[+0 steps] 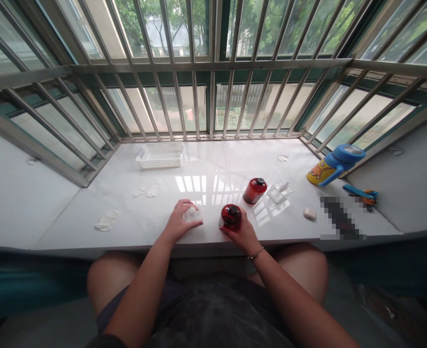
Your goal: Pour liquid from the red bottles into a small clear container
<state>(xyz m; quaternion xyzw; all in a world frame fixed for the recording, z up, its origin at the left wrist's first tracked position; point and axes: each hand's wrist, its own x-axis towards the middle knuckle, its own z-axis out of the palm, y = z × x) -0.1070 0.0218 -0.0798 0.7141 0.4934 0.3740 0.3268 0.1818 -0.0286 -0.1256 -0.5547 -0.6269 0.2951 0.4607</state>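
Observation:
My left hand (179,223) is closed around a small clear-white container (193,214), with fingers and thumb curved about its sides. To the right of it, my right hand (241,234) grips a dark red bottle with a black cap (231,216). That bottle is upright at the front part of the white ledge (162,234). A second red bottle with a black cap (255,192) stands just behind and to the right. Beside it lies a clear plastic piece (280,192) whose exact kind I cannot make out.
A white slotted basket (161,156) sits at the back left. Crumpled white tissues (107,221) lie on the left. To the right are a blue and yellow drinking bottle (334,165), a small pale block (309,214) and a blue-orange item (361,193). Metal window bars (213,106) enclose the back.

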